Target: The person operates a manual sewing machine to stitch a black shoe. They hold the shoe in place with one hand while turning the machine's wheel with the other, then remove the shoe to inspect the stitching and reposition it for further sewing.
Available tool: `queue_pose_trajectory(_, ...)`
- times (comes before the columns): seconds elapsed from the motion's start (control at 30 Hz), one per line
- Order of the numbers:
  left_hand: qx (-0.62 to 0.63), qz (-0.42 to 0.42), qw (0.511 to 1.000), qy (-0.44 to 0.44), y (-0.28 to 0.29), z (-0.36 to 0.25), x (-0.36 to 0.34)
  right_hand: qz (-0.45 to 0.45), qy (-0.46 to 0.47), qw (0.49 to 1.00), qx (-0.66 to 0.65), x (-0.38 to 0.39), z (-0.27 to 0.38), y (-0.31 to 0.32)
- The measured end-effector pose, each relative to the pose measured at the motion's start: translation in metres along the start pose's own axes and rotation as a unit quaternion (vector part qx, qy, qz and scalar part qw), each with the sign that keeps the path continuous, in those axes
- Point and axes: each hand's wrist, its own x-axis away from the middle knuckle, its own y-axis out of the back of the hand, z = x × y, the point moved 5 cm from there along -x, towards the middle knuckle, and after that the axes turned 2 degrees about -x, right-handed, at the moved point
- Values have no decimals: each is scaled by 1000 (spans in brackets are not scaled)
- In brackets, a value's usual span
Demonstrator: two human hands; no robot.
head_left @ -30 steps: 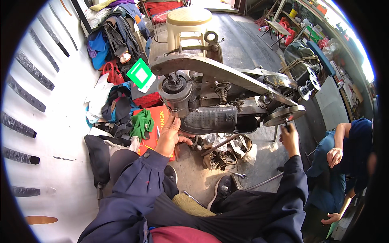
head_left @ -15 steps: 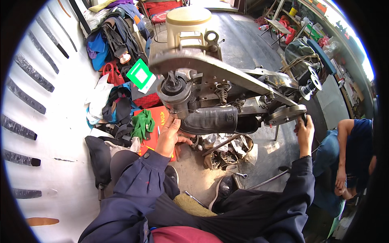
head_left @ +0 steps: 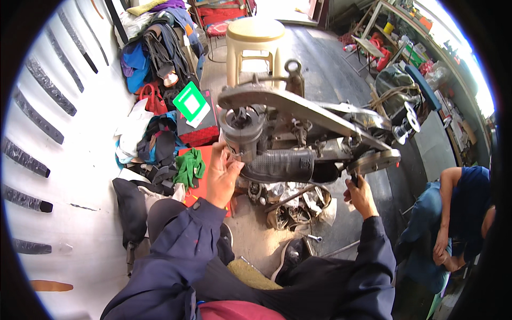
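Observation:
An old metal sewing machine stands before me, with a black leather shoe under its cylindrical head. My left hand grips the shoe's toe end beside that head, index finger raised along the metal and thumb lower; some fingertips are hidden. My right hand is closed round the dark crank handle of the metal wheel at the machine's right. A spool of pale thread sits above the wheel.
A co-worker sits close on my right. Cloth and bags are heaped at left beside a red box. A cream stool stands behind the machine; scrap sacks and tools lie beneath it. Cluttered shelves line the right wall.
My right hand first rose with the wheel's handle, then came down and leftward. My left index finger has lifted along the metal head. The co-worker's hands dropped and came together.

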Motion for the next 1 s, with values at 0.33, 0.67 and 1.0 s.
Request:
queue_pose_trajectory(0.33, 80, 30, 951, 296, -3, 32, 38, 9, 17, 999, -50, 16, 25, -7)
queue_pose_trajectory(0.67, 45, 32, 962, 269, 0, 34, 35, -230, 187, 953, -69, 19, 64, 102)
queue_pose_trajectory(1.0, 74, 25, 960, 267, -6, 29, 33, 3, 4, 1000, -18, -10, -12, 15)
